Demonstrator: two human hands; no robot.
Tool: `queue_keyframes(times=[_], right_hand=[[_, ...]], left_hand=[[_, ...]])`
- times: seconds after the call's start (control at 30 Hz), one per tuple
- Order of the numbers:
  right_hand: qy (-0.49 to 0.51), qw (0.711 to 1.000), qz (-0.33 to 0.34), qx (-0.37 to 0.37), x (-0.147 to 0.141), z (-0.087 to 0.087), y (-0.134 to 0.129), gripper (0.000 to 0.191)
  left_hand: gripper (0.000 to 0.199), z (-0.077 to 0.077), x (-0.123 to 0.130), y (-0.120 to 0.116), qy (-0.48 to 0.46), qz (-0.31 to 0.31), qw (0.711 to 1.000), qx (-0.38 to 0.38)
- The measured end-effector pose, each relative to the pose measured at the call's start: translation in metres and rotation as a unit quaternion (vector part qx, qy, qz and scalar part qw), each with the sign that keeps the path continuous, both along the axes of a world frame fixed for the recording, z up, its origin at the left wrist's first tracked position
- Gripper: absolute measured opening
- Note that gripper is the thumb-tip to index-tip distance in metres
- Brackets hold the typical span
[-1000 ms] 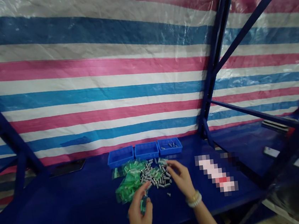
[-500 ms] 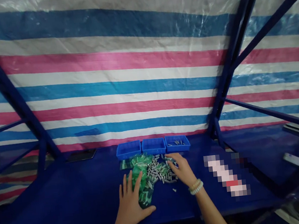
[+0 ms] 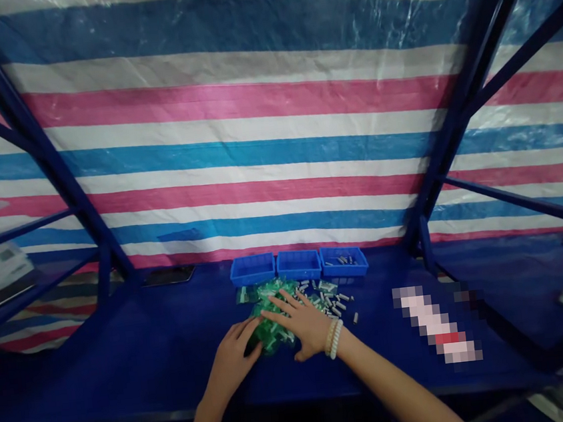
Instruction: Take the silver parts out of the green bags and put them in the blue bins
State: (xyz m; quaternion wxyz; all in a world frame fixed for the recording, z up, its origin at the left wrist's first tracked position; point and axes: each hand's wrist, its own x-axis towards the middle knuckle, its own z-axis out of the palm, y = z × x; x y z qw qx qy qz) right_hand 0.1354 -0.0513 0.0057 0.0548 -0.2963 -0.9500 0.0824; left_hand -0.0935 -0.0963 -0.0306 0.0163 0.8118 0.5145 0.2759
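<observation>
A heap of green plastic bags [image 3: 273, 339] with small pale pieces inside lies on the blue table. At its left side is my left hand [image 3: 231, 358], fingers lightly bent against the plastic and thumb apart. My right hand [image 3: 308, 326], palm down with fingers spread, reaches over the heap from the right, and its fingertips come close to my left hand's. Beyond the right hand lie several loose small metal cylinders [image 3: 340, 305], partly covered by that hand. A bracelet [image 3: 334, 340] circles the right wrist.
Three blue trays stand in a row behind the heap: left [image 3: 253, 278], middle [image 3: 299, 274] and right [image 3: 345, 271], the right one with several metal pieces. A dark flat device [image 3: 168, 276] lies back left. Blue frame posts [image 3: 447, 133] rise at both sides before a striped sheet [image 3: 255, 153].
My right hand has swung left from the loose metal pieces onto the green bags. My left hand's fingers have drawn closer together against the heap. The view has shifted slightly.
</observation>
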Motion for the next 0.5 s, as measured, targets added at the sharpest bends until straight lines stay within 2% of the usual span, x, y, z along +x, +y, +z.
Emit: queue_keyframes(times=[0.07,0.13,0.27,0.37,0.43,0.5], right_hand=[[-0.016,0.999,0.012,0.033,-0.003,0.004,0.006,0.129],[-0.018,0.998,0.029,0.062,-0.006,0.010,0.010,0.120],[0.001,0.993,0.060,0.099,-0.013,0.015,0.018,0.077],[0.014,0.991,0.052,0.126,-0.023,0.011,0.022,0.050],[0.029,0.991,0.044,0.126,-0.029,0.004,0.026,0.045],[0.058,0.992,0.051,0.096,-0.033,-0.001,0.031,0.052]], left_hand=[[0.039,-0.002,-0.004,0.001,-0.020,0.004,1.000,0.005],[0.036,-0.003,-0.007,0.000,-0.041,0.017,0.999,0.001],[0.037,-0.002,-0.016,-0.002,-0.055,0.018,0.998,-0.014],[0.047,0.002,-0.025,-0.001,-0.050,0.010,0.998,-0.023],[0.053,0.007,-0.030,0.003,-0.051,0.016,0.998,-0.025],[0.057,0.014,-0.033,0.009,-0.056,0.023,0.998,-0.024]])
